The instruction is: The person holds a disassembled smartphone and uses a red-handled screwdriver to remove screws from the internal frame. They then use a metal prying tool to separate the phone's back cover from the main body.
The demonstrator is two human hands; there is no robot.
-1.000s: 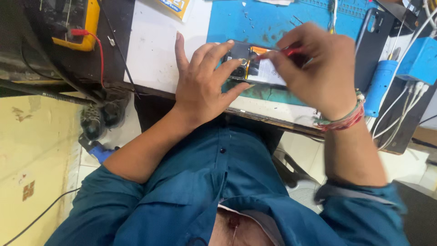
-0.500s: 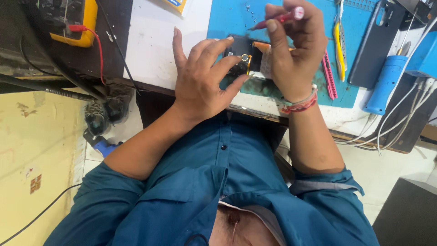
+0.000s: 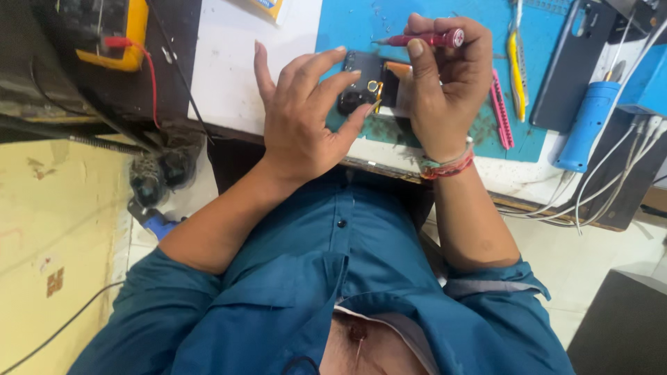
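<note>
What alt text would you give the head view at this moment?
Seen from above, a person in a blue shirt holds a small dark opened device with the left hand over a blue work mat, while the right hand grips a red screwdriver above it. A yellow multimeter sits at the far left.

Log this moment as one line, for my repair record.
left hand: steadies small dark device | right hand: holds red screwdriver | surface: blue mat

Small dark device (image 3: 366, 87) mostly hidden under both hands; yellow meter (image 3: 118, 38) cropped.
</note>
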